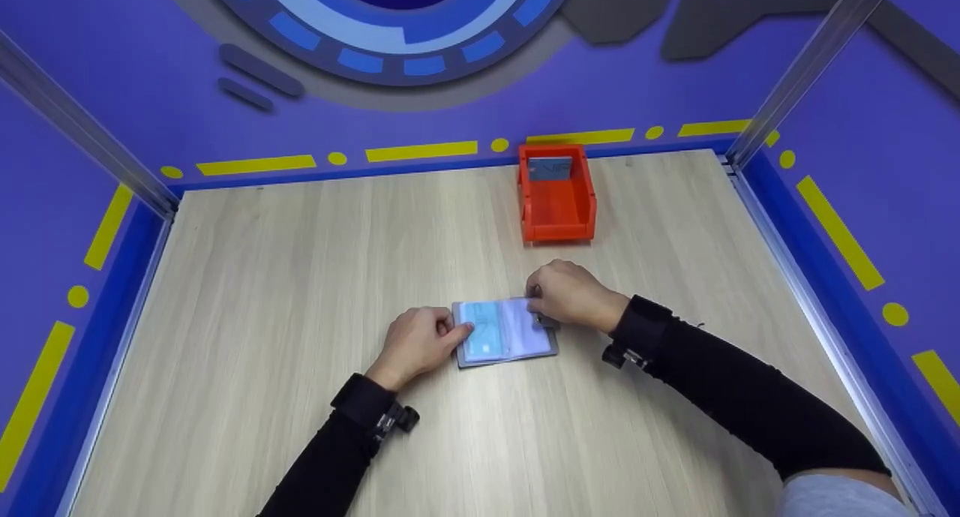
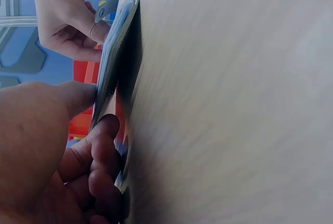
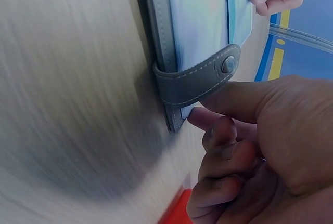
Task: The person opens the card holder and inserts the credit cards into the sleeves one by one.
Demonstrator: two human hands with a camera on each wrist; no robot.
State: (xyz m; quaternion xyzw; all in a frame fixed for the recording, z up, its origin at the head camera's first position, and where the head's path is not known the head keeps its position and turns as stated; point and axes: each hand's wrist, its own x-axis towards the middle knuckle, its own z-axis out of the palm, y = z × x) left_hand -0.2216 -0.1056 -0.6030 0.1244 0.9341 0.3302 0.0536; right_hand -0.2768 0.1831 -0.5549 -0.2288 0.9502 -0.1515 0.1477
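A grey card holder lies spread open on the wooden table, with clear plastic sleeves inside. Its left sleeve shows a light-blue card; the right sleeve looks pale and glossy. My left hand pinches the left edge, thumb on top and fingers underneath, and that side is raised off the table in the left wrist view. At the far right corner, my right hand pinches the sleeves between thumb and index finger. Beside that thumb, the stitched strap with its metal snap curls up over the sleeves.
Beyond the right hand stands a red open-front bin near the back wall, with a grey card leaning inside it. Blue-purple panels with yellow markings enclose the table at the back and sides.
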